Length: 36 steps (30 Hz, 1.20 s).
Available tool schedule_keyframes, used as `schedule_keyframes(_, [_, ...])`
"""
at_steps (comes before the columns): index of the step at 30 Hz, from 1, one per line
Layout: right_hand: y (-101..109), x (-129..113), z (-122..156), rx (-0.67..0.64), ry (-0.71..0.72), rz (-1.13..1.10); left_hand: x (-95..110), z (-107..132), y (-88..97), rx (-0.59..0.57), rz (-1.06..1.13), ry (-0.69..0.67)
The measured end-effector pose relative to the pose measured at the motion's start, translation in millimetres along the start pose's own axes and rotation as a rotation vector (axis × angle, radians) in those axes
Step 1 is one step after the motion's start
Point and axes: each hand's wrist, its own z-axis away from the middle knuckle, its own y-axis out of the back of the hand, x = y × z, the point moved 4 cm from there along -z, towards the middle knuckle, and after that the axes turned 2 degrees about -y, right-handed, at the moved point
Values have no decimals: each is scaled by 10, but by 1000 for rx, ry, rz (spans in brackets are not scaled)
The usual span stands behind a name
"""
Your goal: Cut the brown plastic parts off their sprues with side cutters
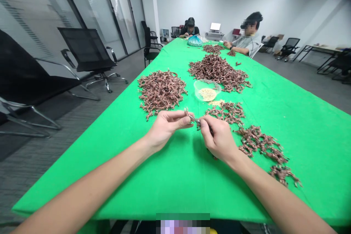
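Glass-walled meeting room (109, 7), grey carpet, black mesh office chairs (87, 49) along the left side, and one long table under a bright green cloth (307, 146) running from near to far. At the far end, two seated co-workers, one at the head of the table (189, 29) and one along its right edge (248, 34), each with hands down at the cloth; a blue plastic bag (194, 41) just beside the first.

Across the cloth, heaps of copper-brown branched sprigs, knobbly, tangled and dull-surfaced: a wide heap on the left (160, 91), a larger heap farther on (218, 71), a small heap beyond that (213, 48), and looser drifts on the right (260, 142), close to the hands. Between the heaps, a clear plastic bowl (207, 89) of pale granules, with a small spill of granules (215, 102) on the cloth just beside it.

Nearest, over bare green cloth, both forearms reaching in from the near edge. Left hand (167, 128) closed in a pinch on a small copper-brown sprig (187, 112); right hand (216, 139) closed on a thin silvery piece (194, 119), its tip right at the sprig. Exact kind of silvery piece too small to tell.
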Motion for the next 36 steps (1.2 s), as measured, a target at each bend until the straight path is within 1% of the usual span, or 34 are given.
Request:
schedule_keyframes(7, [-6, -25, 17, -5, 7, 25, -13, 15, -11, -34, -6, -5])
schedule_keyframes(10, [-5, -40, 23, -7, -4, 27, 9, 13, 3, -16, -78, -35])
schedule_keyframes(12, [-10, -48, 22, -11, -16, 15, 56, 5, 27, 8, -197, -113])
schedule_keyframes(15, [-18, -55, 17, -13, -36, -18, 147, -5, 55, 10, -376, -275])
schedule_keyframes(18, [-20, -62, 13, -12, -58, -44, 183, -17, 76, -22, -427, -349])
schedule_keyframes(23, [-14, -70, 12, -4, -90, -95, 163, -32, 83, -81, -374, -323])
schedule_keyframes(30, [-8, -76, 15, -5, -98, -118, 184, 0, 51, -56, -372, -305])
schedule_keyframes(33, [-7, -77, 17, -13, -108, -121, 204, 10, 45, -47, -410, -300])
schedule_keyframes(36, [-13, -72, 17, -26, -134, -127, 261, 17, 44, -39, -524, -355])
